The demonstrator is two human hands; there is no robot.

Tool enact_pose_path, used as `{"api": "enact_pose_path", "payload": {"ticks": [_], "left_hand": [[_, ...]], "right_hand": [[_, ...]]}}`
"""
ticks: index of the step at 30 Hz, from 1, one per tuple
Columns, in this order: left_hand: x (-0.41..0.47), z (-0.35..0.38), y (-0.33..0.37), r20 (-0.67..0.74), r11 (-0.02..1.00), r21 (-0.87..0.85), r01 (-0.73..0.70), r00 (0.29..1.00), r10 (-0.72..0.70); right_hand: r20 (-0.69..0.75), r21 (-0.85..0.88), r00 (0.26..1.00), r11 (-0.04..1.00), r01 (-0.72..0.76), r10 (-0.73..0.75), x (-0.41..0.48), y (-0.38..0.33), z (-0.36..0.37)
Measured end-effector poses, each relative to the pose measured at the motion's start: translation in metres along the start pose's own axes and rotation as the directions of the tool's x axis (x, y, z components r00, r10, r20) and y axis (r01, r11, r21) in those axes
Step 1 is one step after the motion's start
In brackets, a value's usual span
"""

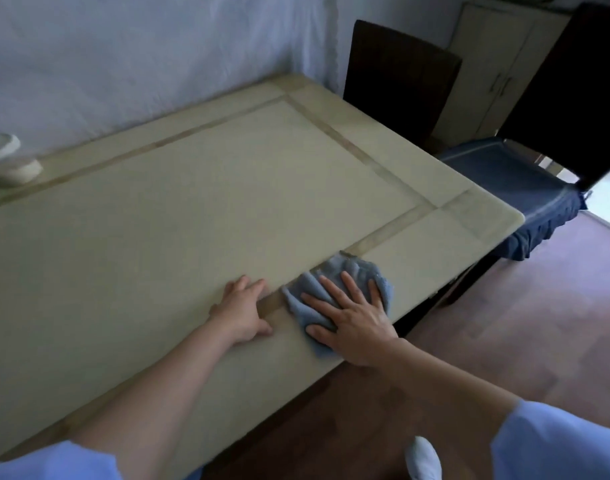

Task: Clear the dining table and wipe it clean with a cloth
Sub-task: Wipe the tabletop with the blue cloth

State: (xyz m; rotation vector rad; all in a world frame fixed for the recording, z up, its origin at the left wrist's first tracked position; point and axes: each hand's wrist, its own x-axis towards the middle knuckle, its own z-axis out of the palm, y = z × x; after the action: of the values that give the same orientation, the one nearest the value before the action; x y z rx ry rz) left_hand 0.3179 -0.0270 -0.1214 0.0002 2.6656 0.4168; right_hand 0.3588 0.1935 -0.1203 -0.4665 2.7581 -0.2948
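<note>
Bare tabletop (pixel 199 188) gives passage; a white container (pixel 14 168) stands at its left edge, two chairs (pixel 400 81) along its right end.

It was a home dining room: a pale dining table (pixel 227 188) against a white wall (pixel 123 64) at twelve o'clock, a dark chair (pixel 400 81) at one, a second chair (pixel 580 81) with a blue seat cover (pixel 511 178) at two, a cream cupboard (pixel 497 64) behind them, and a wood floor (pixel 521 323) at four.

The dining table (pixel 192 188) is finished in pale cream, and a rectangular frame is traced on its top by a darker tan band (pixel 393 237). The cloth (pixel 359 271) is coloured a muted grey-blue. The chair backs (pixel 397 81) are stained very dark brown, and one seat cover (pixel 525 188) is dyed navy. The floor (pixel 504 323) is toned reddish-brown. Light blue sleeves (pixel 566 445) are worn.
</note>
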Motion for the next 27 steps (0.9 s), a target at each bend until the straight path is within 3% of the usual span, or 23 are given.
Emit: {"api": "enact_pose_path", "payload": {"ticks": [9,13,17,20,22,27], "left_hand": [[0.055,0.003,0.102,-0.013,0.996,-0.026,0.081,0.997,-0.081],[0.071,0.012,0.156,-0.037,0.992,-0.052,0.115,0.992,-0.117],[0.083,0.016,0.168,-0.06,0.986,-0.062,0.152,0.986,-0.155],[0.088,0.015,0.168,-0.045,0.985,-0.043,0.169,0.984,-0.171],[0.09,0.015,0.174,-0.022,0.982,-0.026,0.186,0.982,-0.187],[0.086,0.016,0.187,-0.018,0.991,-0.017,0.132,0.991,-0.132]], "right_hand": [[-0.002,-0.026,0.995,0.995,-0.098,0.098,0.038,0.158,-0.049],[0.024,0.033,0.987,0.987,-0.157,0.156,0.055,0.17,-0.059],[0.013,0.005,0.999,0.999,0.051,-0.051,0.043,0.14,-0.046],[0.03,-0.034,0.988,0.988,0.15,-0.149,0.031,0.167,-0.052],[0.007,-0.038,0.996,0.995,0.091,-0.091,0.025,0.208,-0.059],[-0.084,0.018,0.968,0.971,-0.238,0.238,0.019,0.307,-0.081]]}}
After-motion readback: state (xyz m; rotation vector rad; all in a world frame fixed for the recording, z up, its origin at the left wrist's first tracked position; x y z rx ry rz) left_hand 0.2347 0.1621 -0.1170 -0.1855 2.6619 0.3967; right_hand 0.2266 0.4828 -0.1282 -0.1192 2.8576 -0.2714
